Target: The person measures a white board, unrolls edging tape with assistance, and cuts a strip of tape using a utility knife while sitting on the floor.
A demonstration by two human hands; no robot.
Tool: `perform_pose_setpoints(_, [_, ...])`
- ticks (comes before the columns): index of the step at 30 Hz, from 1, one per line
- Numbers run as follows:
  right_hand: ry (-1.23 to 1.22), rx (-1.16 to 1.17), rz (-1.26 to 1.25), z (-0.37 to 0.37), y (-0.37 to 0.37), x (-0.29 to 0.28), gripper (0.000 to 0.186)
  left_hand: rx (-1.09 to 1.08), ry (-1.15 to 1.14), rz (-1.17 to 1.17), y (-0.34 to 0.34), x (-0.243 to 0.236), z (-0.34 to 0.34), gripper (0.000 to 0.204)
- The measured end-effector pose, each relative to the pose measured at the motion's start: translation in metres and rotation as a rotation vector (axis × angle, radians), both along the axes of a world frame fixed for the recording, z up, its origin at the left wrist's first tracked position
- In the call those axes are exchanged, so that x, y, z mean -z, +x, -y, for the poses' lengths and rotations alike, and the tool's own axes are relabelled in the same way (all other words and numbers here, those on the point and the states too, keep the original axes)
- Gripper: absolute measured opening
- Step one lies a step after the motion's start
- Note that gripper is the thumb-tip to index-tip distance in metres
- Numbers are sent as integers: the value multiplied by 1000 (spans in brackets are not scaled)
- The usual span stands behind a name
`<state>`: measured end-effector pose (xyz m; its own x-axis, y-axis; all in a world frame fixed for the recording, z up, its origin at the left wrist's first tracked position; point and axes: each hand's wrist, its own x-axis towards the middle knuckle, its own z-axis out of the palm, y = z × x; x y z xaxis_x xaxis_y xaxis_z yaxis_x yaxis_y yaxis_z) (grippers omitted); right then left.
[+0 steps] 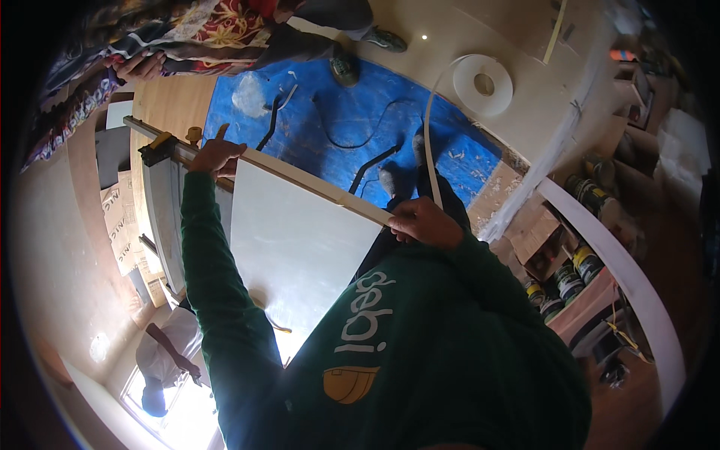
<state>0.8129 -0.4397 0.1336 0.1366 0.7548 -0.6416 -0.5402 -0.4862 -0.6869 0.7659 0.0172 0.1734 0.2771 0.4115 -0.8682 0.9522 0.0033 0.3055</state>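
Note:
A white board stands in front of me, with a pale edge strip lying along its far long edge. At the left end of that edge my left hand grips the corner; one finger points up and the others are partly hidden. My right hand is closed around the narrow edge strip at the board's right end. From there a loose pale band curves up to a white roll of edge banding on the floor. Beside my left hand is a bar clamp with a brass-coloured knob.
A blue sheet covers the floor, with dark hoses or cables on it. At upper left a person in patterned cloth stands close by; another person is near a bright window. Cans and boxes fill the right side.

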Motion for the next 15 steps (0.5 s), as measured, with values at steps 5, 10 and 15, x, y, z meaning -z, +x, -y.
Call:
perform_pose_setpoints(5, [31,56,34,4,-4,7,24,-28,21,26,3,6,1,99])
perform_pose_setpoints(10, [46,134,74,5,-7,8,23,21,17,21,6,7,5,98])
perform_pose_setpoints(15, [6,214,8,1,-13,1,21,19,19,37,-7,17,-11,95])
